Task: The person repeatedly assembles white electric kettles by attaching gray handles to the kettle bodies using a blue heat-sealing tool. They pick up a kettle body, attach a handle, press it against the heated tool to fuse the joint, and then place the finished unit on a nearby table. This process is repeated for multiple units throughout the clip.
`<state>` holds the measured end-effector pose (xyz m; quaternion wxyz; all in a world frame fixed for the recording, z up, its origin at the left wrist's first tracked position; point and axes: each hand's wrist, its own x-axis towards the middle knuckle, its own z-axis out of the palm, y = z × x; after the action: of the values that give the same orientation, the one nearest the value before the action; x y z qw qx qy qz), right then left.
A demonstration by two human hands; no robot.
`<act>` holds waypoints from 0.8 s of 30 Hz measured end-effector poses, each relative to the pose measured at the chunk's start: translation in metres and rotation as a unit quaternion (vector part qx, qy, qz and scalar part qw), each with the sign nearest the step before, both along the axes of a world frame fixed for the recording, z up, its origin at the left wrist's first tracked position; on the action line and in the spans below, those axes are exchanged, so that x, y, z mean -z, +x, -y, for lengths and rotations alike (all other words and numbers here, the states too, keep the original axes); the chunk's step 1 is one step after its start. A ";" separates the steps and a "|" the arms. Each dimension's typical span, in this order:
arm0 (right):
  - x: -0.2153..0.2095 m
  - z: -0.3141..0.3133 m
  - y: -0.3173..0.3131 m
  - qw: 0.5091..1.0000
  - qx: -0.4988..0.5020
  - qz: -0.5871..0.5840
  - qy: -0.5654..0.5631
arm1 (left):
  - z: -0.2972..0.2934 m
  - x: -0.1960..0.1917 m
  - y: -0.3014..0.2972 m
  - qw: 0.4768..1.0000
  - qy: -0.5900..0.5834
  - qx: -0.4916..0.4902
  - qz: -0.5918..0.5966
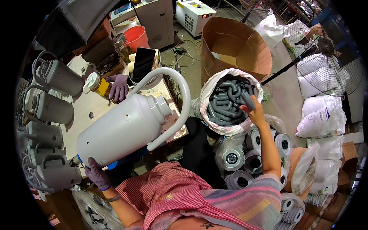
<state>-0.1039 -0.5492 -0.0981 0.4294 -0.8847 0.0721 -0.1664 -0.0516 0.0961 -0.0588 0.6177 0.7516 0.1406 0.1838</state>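
Cardboard box [235,44]: brown, open-topped, standing on the floor behind the sack.

White sack [209,92]: mouth rolled open, filled with grey curved handles [226,101]; sitting just beside the workbench [86,109], on the person's right.

Grey jug body [122,128]: large, lying tilted across the bench edge, neck pointing up and to the right, a pale arched handle [180,96] running from its neck to its side.

Finished jugs [53,111]: grey, handled, lining the left of the bench in a column.

Grey wheel-like caps [234,159]: bagged in clear plastic, lying below the sack near the person's right elbow.

Left hand [96,174]: purple-gloved, cupping the base end of the jug body, fingers curling under it and bearing it.

Right hand [253,107]: bare, reaching into the sack, fingers closing around one grey handle piece [247,100] at the rim.

Another person's gloved hand [119,87]: purple, resting at the far side of the bench, touching a small jar [97,84] with yellow contents and a white lid.
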 end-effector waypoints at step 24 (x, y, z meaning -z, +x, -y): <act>0.023 0.058 -0.074 0.853 0.106 0.001 0.512 | 0.005 0.009 0.007 0.994 -0.073 0.049 0.068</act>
<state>-0.1776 -0.6072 -0.1214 0.8014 -0.5267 0.2397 -0.1514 -0.0442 0.0913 -0.0681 0.6872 0.6964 0.0741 0.1929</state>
